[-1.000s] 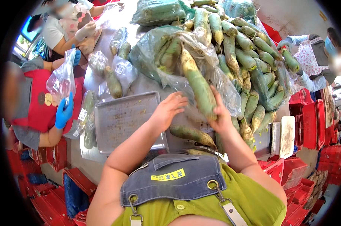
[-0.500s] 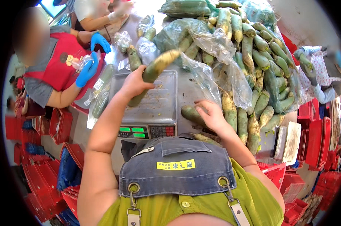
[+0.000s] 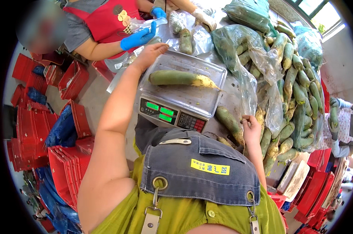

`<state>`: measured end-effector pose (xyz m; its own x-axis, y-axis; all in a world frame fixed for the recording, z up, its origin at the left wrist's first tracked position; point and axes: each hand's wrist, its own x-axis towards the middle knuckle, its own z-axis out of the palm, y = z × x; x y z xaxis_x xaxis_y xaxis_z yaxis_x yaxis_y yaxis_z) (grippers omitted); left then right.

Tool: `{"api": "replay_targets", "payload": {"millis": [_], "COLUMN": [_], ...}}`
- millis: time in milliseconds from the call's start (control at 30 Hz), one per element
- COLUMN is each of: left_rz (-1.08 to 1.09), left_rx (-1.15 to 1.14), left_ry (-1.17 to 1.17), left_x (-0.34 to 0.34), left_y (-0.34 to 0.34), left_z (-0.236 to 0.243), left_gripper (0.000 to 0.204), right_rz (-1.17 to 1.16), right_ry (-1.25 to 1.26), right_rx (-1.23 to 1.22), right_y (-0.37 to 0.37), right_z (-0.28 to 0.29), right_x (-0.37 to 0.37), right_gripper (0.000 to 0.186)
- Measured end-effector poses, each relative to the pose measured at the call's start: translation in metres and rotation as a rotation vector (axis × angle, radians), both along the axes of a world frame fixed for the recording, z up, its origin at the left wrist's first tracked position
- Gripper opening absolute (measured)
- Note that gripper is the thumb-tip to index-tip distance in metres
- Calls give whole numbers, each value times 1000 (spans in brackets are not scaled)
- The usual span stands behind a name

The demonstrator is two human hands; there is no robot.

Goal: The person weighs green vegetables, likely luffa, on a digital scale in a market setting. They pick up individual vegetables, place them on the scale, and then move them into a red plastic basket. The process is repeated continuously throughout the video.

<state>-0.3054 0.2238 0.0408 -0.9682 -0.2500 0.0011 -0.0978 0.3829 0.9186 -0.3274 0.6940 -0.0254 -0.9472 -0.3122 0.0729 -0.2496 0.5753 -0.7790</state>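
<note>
A green radish (image 3: 180, 79) with a pale, yellowish tip lies crosswise on the metal pan of a weighing scale (image 3: 207, 105), and no hand touches it. My left hand (image 3: 151, 56) is over the pan's far left corner, fingers stretched out, beside a bagged radish partly hidden behind it. My right hand (image 3: 252, 128) is right of the scale with thumb and fingers drawn together; what they pinch, if anything, is hidden. Just left of that hand lies another green radish (image 3: 229, 123). A clear plastic bag (image 3: 248, 91) hangs down close to its fingertips.
A big heap of radishes (image 3: 301, 93), partly in plastic bags, covers the table's right side. Across the scale, a co-worker's blue-gloved hand (image 3: 139, 39) is near a clear bag; another person's pale-gloved hand (image 3: 205, 19) is beyond. Red crates (image 3: 67, 171) stand at left.
The radish that my left hand was holding up now rests on the scale pan. That hand has let go and moved farther away. My right hand has come off the radish beside the scale.
</note>
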Motion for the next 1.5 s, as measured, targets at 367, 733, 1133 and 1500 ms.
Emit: {"api": "replay_targets", "payload": {"millis": [367, 733, 1133, 1500], "left_rz": [164, -121, -269, -234], "left_rx": [117, -306, -808, -736], "left_ry": [0, -118, -169, -165], "left_x": [47, 42, 31, 15], "left_y": [-35, 13, 39, 66], "left_z": [-15, -22, -28, -7], "left_gripper": [32, 56, 79, 69], "right_rz": [-45, -103, -303, -428], "right_ry": [-113, 199, -277, -225], "right_rx": [-51, 56, -504, 338], "right_y": [5, 3, -16, -76], "right_z": [6, 11, -14, -61], "right_x": [-10, -27, -175, -296], "right_gripper": [20, 40, 27, 88]}}
